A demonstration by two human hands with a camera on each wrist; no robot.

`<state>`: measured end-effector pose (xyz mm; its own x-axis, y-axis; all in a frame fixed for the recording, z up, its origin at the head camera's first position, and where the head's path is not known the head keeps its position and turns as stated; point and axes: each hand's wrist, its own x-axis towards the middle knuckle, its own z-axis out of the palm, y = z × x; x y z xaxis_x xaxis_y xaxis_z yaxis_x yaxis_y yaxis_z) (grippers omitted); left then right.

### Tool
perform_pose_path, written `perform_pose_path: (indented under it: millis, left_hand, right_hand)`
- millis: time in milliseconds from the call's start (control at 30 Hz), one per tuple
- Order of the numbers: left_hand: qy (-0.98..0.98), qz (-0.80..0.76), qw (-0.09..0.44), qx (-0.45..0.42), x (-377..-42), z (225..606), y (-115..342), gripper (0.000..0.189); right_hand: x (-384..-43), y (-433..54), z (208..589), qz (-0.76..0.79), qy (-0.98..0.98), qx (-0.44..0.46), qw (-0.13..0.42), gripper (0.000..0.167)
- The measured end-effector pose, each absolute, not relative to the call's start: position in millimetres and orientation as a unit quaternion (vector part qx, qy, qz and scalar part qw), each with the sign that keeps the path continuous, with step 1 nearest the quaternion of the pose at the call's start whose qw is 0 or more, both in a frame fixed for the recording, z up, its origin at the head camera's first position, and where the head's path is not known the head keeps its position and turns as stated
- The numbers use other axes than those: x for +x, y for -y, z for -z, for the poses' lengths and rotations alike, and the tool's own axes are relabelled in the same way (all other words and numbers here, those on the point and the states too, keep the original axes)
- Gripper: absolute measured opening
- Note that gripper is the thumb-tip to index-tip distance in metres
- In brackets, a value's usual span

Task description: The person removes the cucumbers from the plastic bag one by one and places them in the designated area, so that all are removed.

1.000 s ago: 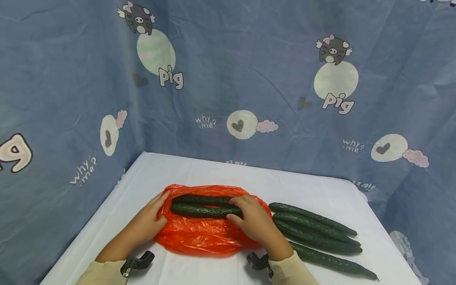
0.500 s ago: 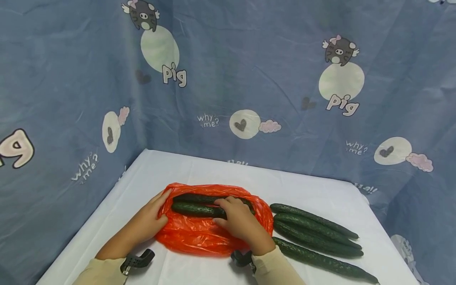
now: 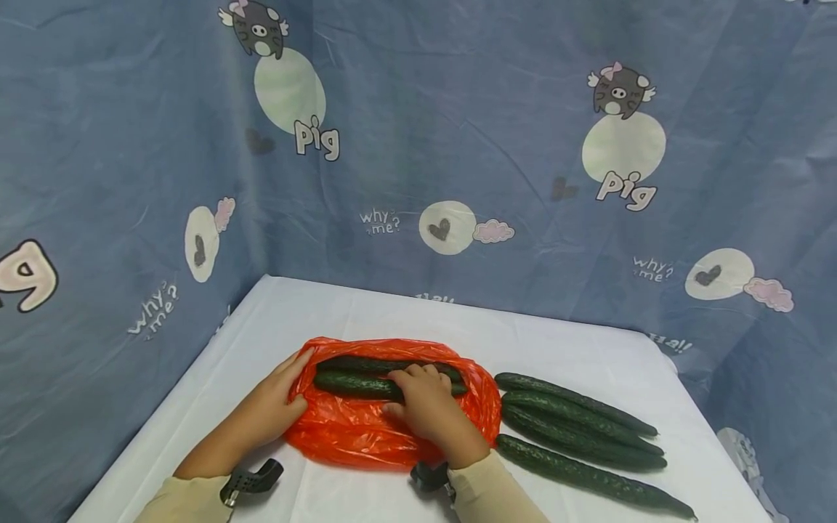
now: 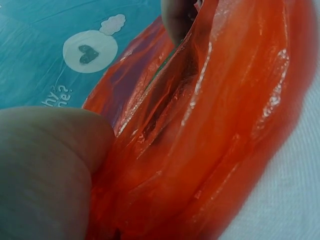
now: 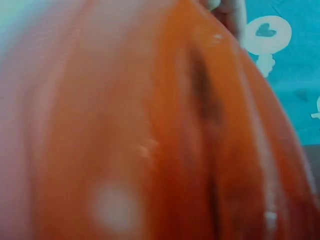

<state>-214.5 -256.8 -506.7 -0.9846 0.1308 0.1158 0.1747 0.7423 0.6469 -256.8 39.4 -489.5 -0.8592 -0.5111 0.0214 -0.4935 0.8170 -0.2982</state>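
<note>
A red plastic bag [image 3: 362, 447] lies on its side on the white table, its mouth spread open. Two dark green cucumbers rest side by side in the opening, a nearer cucumber [image 3: 353, 385] and a farther cucumber [image 3: 356, 363]. At the bag's left edge, my left hand [image 3: 271, 407] holds the plastic, its thumb [image 4: 55, 155] on the near side. My right hand [image 3: 428, 407] reaches over the bag's front and grips the nearer cucumber around its middle, fingers over the top and thumb in front. Its palm hides part of that cucumber. The right wrist view is mostly blurred red plastic.
To the bag's right several loose cucumbers [image 3: 582, 428] lie together, and one cucumber [image 3: 595, 476] lies apart in front of them. A blue patterned curtain [image 3: 405, 145] stands behind and beside the white table [image 3: 556, 338].
My right hand has slid left along the cucumbers, from near their right end to the middle, uncovering that end. The left hand and the bag have hardly moved.
</note>
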Motion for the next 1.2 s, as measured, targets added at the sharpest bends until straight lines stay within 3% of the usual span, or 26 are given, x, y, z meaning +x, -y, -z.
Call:
perform_pose_path:
  millis: [300, 1200]
  left_hand:
    - [0.933, 0.349, 0.039, -0.084, -212, 507, 256, 0.084]
    - [0.93, 0.355, 0.038, -0.085, -214, 505, 257, 0.084]
  right_hand:
    - [-255, -38, 498, 0.149, -0.952, -0.265, -0.009, 0.054]
    - [-253, -42, 503, 0.197, -0.943, -0.266, -0.042, 0.043]
